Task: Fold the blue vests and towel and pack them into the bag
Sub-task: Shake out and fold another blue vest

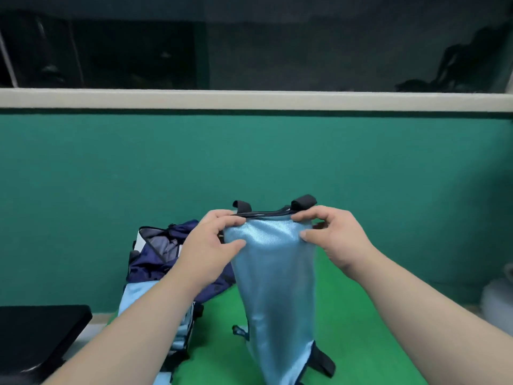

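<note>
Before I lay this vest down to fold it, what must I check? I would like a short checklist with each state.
1. Left hand pinches the vest at its top edge: ok.
2. Right hand pinches the other top corner: ok.
3. Vest hangs without twists: cannot tell, its bottom is out of view.
4. Green table has bare room under the vest: ok.
5. Bag stands open at the left: ok.
</note>
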Demonstrator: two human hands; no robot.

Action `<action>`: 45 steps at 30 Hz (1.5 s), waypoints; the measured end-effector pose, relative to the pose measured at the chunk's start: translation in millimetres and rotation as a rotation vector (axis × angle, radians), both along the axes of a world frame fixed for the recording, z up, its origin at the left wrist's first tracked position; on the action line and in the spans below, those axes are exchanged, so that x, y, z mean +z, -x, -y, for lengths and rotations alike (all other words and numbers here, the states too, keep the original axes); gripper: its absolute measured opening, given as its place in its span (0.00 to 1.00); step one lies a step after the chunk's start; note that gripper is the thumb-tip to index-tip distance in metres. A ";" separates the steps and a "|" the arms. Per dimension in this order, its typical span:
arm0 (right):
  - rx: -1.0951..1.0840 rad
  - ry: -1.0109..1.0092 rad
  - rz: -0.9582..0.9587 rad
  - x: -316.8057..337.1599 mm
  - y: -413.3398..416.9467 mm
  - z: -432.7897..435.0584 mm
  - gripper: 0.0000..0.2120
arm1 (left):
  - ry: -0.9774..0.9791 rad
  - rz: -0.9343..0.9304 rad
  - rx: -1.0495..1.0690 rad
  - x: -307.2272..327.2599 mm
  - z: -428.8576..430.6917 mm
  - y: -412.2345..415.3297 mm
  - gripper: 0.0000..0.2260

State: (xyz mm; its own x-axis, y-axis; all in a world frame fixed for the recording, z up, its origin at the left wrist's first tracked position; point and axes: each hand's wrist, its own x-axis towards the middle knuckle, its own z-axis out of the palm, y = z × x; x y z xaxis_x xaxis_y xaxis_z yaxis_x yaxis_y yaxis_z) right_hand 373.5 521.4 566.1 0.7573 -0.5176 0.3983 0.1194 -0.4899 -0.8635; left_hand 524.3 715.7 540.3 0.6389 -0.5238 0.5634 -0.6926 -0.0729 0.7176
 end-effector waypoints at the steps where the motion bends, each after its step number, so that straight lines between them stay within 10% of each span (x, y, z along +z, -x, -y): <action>1: -0.009 0.001 0.020 2.5 4.4 -0.6 0.17 | -0.001 0.019 -0.010 5.0 1.2 1.7 0.20; 21: -0.147 -0.031 -0.098 2.8 -69.9 70.1 0.23 | -0.257 0.075 -0.051 33.9 81.6 -81.6 0.23; 31: -0.209 0.021 0.152 62.1 -58.2 74.1 0.20 | -0.047 0.356 -0.029 88.5 91.0 -72.8 0.23; 45: -0.168 -0.291 -0.258 -187.8 85.9 -15.4 0.15 | -0.330 0.002 -0.156 -176.6 -6.7 72.5 0.24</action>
State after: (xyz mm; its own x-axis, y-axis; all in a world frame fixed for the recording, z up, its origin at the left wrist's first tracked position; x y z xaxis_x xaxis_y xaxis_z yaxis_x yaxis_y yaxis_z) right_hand 287.7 536.8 378.3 0.7081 -0.7056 0.0260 -0.1793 -0.2153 -0.9600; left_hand 451.9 722.4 363.7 0.5361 -0.7689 0.3485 -0.7149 -0.1941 0.6717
